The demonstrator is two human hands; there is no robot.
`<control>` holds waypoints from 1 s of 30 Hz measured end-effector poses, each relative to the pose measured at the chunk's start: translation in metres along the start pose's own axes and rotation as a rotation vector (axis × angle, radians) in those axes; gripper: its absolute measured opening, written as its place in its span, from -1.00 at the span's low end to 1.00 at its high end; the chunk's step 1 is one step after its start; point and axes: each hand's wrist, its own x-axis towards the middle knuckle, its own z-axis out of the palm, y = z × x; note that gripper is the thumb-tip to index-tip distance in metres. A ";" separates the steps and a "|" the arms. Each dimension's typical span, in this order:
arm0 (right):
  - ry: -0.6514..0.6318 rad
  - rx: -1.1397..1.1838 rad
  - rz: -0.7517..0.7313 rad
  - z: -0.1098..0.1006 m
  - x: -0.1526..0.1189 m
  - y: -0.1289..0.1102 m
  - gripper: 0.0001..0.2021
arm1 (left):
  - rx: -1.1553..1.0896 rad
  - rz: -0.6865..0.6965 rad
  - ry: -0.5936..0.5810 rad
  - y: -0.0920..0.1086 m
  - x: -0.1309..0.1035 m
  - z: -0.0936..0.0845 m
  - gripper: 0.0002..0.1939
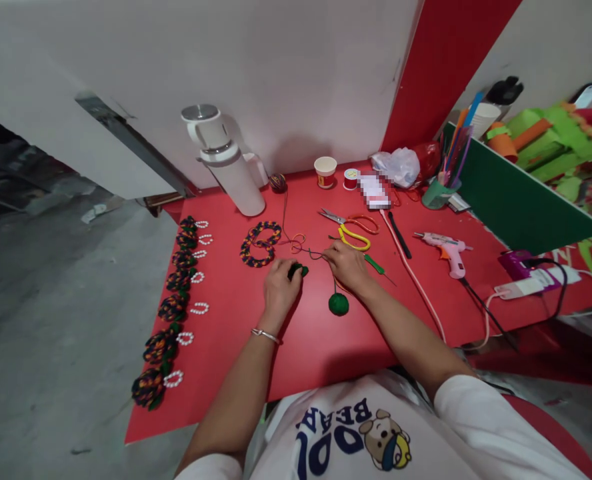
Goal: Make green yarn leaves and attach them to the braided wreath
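Note:
My left hand, with a bracelet at its wrist, is closed on a small dark green yarn piece above the red table. To its right, my right hand has its fingers pinched at a thin dark strand of yarn. A green yarn ball lies just below my right hand, its strand running up to the fingers. Two joined multicoloured braided rings rest beyond my left hand. Yellow-handled scissors and a green-handled hook lie beside my right hand.
Dark flower-like yarn pieces with white bead loops line the left edge. At the back stand a white flask, a paper cup and a thread spool. Orange-handled scissors, a pink glue gun and cables are right.

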 end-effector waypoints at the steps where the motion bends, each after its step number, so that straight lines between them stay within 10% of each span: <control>1: 0.001 -0.026 0.028 -0.002 0.001 0.001 -0.69 | 0.033 -0.002 0.025 -0.001 0.000 -0.001 -0.81; 9: 0.192 0.116 -0.084 -0.001 -0.002 -0.001 -0.64 | 0.047 0.046 0.225 -0.010 0.005 -0.008 -0.76; 15: 0.031 0.117 -0.214 0.008 0.003 -0.005 -0.73 | 0.201 0.021 0.357 -0.036 0.021 -0.021 -0.80; 20: -0.032 -0.001 -0.104 -0.003 0.027 -0.020 -0.71 | 0.285 0.023 0.266 -0.049 0.031 -0.025 -0.81; 26: -0.100 0.063 -0.379 0.004 0.068 -0.042 -0.70 | 0.187 0.138 0.104 -0.046 0.030 -0.026 -0.78; 30: -0.008 0.011 -0.204 0.010 0.092 -0.044 -0.70 | 0.141 0.157 0.077 -0.044 0.029 -0.027 -0.81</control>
